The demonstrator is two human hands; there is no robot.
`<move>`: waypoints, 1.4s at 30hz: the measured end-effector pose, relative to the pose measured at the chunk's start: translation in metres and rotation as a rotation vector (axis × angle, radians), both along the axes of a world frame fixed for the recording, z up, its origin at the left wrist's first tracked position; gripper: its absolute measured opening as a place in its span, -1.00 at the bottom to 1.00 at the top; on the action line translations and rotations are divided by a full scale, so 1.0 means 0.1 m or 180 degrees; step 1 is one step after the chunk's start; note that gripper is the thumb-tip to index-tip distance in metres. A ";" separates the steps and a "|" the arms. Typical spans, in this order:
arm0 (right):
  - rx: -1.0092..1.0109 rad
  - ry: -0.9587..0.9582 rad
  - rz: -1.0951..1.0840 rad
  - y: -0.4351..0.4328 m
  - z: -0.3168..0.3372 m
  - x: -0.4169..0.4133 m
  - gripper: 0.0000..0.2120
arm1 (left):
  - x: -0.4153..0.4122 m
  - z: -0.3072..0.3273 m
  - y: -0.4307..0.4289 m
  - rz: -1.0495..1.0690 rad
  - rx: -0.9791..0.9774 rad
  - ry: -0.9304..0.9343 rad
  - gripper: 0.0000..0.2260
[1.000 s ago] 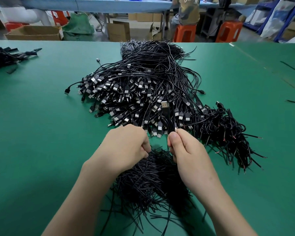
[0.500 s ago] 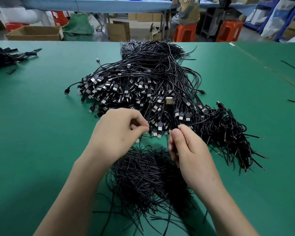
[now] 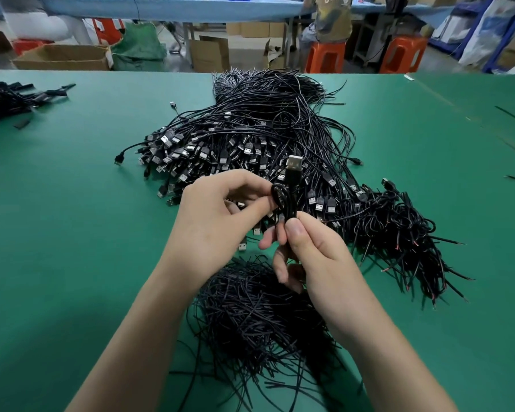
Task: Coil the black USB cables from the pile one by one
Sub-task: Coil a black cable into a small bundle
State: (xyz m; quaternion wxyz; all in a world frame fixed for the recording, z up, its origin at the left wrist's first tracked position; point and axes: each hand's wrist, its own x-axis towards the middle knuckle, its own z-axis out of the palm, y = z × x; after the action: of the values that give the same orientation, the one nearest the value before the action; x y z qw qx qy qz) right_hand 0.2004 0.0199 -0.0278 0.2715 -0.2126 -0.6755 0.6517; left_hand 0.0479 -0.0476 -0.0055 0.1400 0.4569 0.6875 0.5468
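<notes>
Head view: both hands raised over green table (image 3: 57, 233), above the big pile of black USB cables (image 3: 250, 150). Right hand (image 3: 318, 257) pinches one USB cable (image 3: 286, 203) between thumb and fingers, its USB-A plug (image 3: 294, 163) pointing up. Left hand (image 3: 220, 221) pinches a small loop of the same cable with thumb and forefinger. Heap of short black wire pieces (image 3: 259, 316) under the wrists. Tangled cables with bare ends (image 3: 399, 233) at right.
</notes>
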 end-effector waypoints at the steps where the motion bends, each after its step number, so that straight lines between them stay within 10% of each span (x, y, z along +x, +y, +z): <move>1: -0.0064 0.0059 -0.0005 -0.01 0.00 0.00 -0.66 | 0.02 -0.01 0.01 -0.0060 0.0025 -0.0058 -0.82; 13: 0.0796 0.0164 -0.1507 0.03 -0.08 -0.05 -0.72 | 0.17 -0.05 0.04 -0.0875 -0.1207 -0.0977 -0.66; 26: 0.1269 -0.0030 -0.2069 0.01 -0.01 -0.05 -0.71 | 0.34 -0.22 0.16 -0.0974 -0.0690 -0.2060 -0.86; 42: 0.1780 -0.0657 -0.1515 0.05 -0.05 0.00 -0.70 | 0.19 -0.10 0.11 -0.0537 -0.0147 -0.1847 -0.86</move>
State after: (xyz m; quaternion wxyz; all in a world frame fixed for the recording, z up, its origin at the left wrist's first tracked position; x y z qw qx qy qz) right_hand 0.2008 0.0247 -0.0333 0.3933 -0.3458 -0.7828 0.3361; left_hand 0.0670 -0.0367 -0.0155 0.3858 0.3338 0.5907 0.6251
